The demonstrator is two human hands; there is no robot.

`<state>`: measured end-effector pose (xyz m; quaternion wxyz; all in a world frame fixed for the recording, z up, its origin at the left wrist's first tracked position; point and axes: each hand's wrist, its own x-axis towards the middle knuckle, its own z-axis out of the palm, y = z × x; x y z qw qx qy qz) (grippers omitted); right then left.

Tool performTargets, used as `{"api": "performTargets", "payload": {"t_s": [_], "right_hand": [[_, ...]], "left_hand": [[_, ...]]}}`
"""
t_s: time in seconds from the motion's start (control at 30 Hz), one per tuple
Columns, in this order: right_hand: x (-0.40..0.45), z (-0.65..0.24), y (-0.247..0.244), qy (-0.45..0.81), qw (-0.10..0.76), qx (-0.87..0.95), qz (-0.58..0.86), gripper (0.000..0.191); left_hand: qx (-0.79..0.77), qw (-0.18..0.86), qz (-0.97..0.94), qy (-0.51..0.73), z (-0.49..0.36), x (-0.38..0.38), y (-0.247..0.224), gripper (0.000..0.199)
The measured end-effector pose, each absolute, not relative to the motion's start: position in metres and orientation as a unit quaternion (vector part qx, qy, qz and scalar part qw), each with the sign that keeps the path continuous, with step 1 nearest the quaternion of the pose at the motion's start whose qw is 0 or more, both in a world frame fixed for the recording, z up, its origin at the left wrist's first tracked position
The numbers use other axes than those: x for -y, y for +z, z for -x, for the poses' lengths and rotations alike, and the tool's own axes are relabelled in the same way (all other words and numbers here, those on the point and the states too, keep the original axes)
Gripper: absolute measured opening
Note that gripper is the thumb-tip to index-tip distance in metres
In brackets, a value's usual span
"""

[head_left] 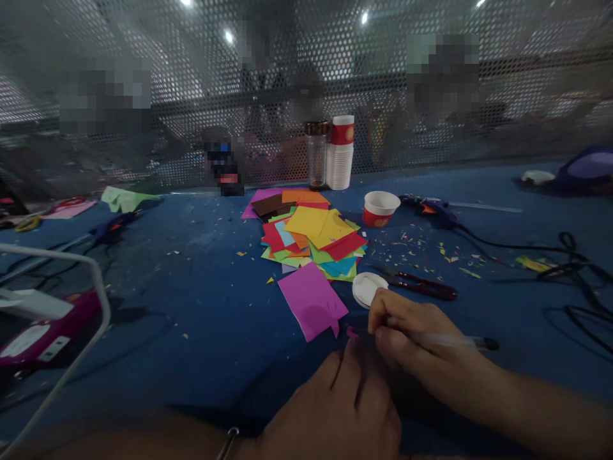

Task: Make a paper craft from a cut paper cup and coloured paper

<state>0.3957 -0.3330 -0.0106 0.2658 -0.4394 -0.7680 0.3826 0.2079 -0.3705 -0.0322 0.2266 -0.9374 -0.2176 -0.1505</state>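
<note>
My right hand (426, 338) is closed around a pen (453, 341) with a clear barrel and a dark end that points right. In front of it lies a white paper disc (368, 289), close to the knuckles. My left hand (342, 399) has its fingers together, with a small curled purple paper piece (352, 332) at the index fingertip. Just beyond lies a purple paper sheet (311, 300) with a cut flap at its near right corner. Red-handled scissors (421, 285) rest behind my right hand.
A pile of coloured paper (311, 236) sits mid-table. Behind stand a glass bottle (317, 156) and stacked paper cups (341, 153); a single cup (380, 209) is to the right. Glue guns (433, 211) with cords, paper scraps, a magenta device (52, 332) and a pale metal frame (103, 294) surround.
</note>
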Motion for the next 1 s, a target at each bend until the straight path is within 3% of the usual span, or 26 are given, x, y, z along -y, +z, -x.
{"api": "performTargets", "payload": {"t_s": [1.0], "right_hand": [[0.3324,-0.3936,-0.0096,0.391,0.261,0.756,0.456,0.012]], "left_hand": [[0.224,0.245,0.928,-0.170,-0.2092,0.3694,-0.0341,0.030]]}}
